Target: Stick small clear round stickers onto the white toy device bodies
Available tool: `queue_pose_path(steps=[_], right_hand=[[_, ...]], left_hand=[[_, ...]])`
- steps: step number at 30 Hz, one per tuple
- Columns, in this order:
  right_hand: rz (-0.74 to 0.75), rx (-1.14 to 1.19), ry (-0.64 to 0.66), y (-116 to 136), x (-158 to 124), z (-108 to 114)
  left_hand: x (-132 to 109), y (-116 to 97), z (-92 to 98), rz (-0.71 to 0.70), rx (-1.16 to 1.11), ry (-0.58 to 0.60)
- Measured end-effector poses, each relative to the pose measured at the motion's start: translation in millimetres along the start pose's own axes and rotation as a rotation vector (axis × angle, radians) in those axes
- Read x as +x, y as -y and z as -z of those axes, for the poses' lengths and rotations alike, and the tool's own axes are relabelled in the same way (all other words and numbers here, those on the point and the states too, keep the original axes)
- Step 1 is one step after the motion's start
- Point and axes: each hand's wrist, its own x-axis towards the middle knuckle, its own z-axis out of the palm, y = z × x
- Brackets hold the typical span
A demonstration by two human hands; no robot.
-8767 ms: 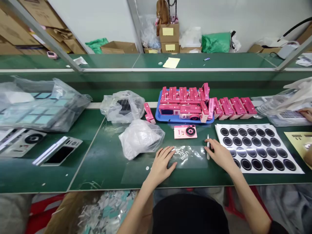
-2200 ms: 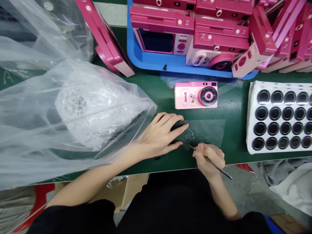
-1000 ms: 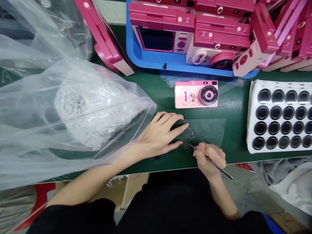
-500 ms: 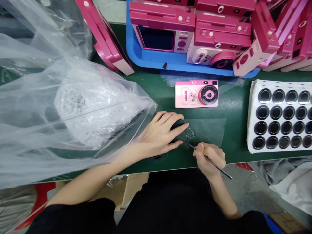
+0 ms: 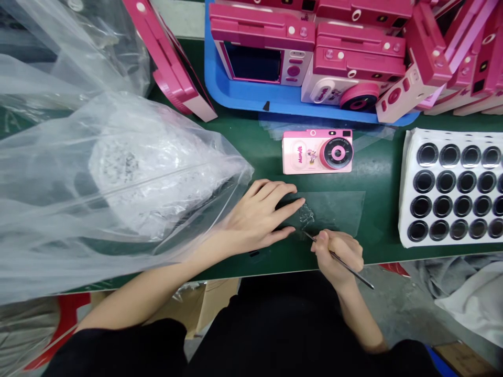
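Observation:
On the green table lies a clear plastic sheet with a small transparent outline pattern near its middle. My left hand rests flat with fingers spread, its fingertips on the left part of the sheet. My right hand is closed around a thin dark metal tool like tweezers or a pick; its tip touches or hovers at the sheet just below the pattern, and I cannot tell which. Beyond the sheet a pink toy camera lies with its lens up.
A blue tray packed with pink cameras stands at the back. One more pink camera leans left of it. A large clear bag covers the left side. Sheets of round black lens covers lie at right.

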Motion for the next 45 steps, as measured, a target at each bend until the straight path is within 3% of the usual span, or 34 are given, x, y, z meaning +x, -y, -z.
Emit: queue_pose_path(steps=[45], right_hand=[[-0.026, -0.021, -0.036, -0.1, -0.6, 0.4]], left_hand=[[0.2, -0.3, 1.1, 0.012, -0.009, 0.022]])
